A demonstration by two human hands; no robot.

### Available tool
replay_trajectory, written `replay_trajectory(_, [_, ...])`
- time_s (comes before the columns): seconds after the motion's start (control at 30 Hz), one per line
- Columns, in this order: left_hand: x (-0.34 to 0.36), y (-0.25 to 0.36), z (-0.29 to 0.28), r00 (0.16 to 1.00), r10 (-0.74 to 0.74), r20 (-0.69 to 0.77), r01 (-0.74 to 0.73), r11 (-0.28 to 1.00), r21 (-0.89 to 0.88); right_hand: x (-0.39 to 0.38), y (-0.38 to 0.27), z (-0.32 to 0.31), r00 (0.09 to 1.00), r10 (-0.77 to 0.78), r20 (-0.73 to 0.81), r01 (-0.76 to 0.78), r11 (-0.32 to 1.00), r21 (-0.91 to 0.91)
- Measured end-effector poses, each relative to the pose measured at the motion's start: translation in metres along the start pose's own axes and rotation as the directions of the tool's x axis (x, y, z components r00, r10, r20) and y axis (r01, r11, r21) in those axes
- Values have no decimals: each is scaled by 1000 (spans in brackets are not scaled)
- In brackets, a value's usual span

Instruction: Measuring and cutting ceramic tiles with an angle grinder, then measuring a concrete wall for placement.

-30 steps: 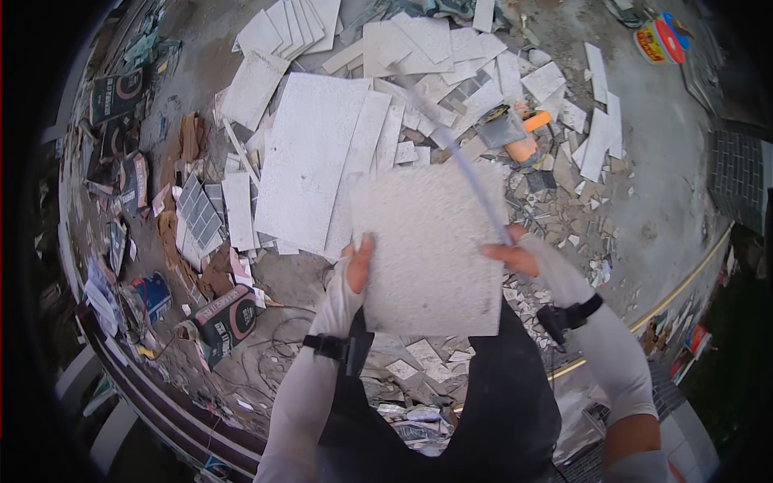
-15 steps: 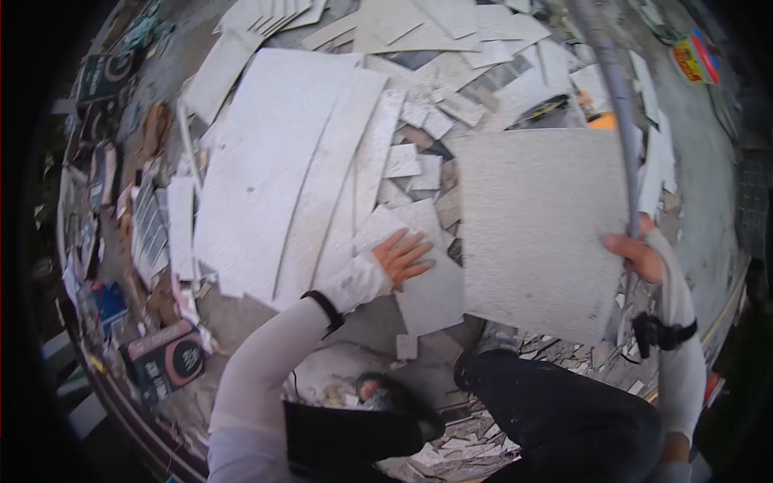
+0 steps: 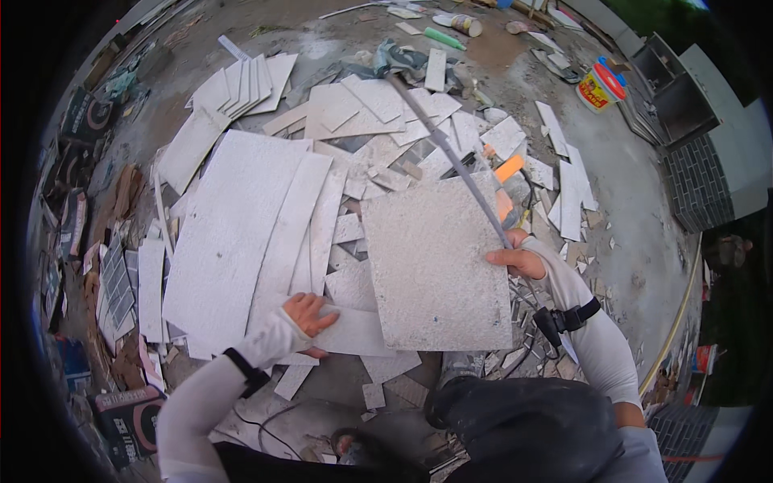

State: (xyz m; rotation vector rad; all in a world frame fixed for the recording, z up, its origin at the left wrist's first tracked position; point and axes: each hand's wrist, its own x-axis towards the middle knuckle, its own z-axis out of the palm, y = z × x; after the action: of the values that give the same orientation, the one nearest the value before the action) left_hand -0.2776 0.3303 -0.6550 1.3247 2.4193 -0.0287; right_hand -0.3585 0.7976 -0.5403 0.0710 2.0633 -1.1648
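Observation:
My right hand (image 3: 522, 256) is closed on the right edge of a large, rough whitish tile (image 3: 439, 274), with the thumb on its face and the fingers partly hidden. A long thin grey bar (image 3: 451, 153) slants past that tile's edge and runs into the same hand. To the left, my left hand (image 3: 306, 318) grips the end of a pale tile strip (image 3: 354, 332); a fingertip shows beneath the strip's lower edge. The strip's right end meets the large tile's lower left side. Big white slabs (image 3: 233, 233) lie overlapped just beyond my left hand.
Broken tile pieces (image 3: 378, 109) cover the ground ahead. Bags (image 3: 129, 427) and scrap line the left side. A yellow and red bucket (image 3: 600, 87) stands at the far right, near stacked grey bricks (image 3: 696, 181). My dark-trousered leg (image 3: 523, 427) is close below the large tile.
My left hand, earlier spread flat over tile pieces, is now closed on the strip. My right hand still holds the large tile, now farther left in view. The view has shifted, showing more ground ahead.

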Motion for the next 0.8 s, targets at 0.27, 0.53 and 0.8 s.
replay_trajectory(0.27, [-210, -20, -61, 698, -709, 96, 714, 681, -160, 84, 12, 64, 956, -171, 240, 75, 929, 363])
replay_trajectory(0.53, [-167, -45, -25, 181, -983, 6, 656, 117, -746, 190, 8, 177, 905, -174, 388, 42, 945, 325])
replay_trajectory(0.8, [-22, -33, 40, -8, -997, -76, 654, 53, -755, 201, 23, 173, 987, -117, 112, 141, 959, -244])
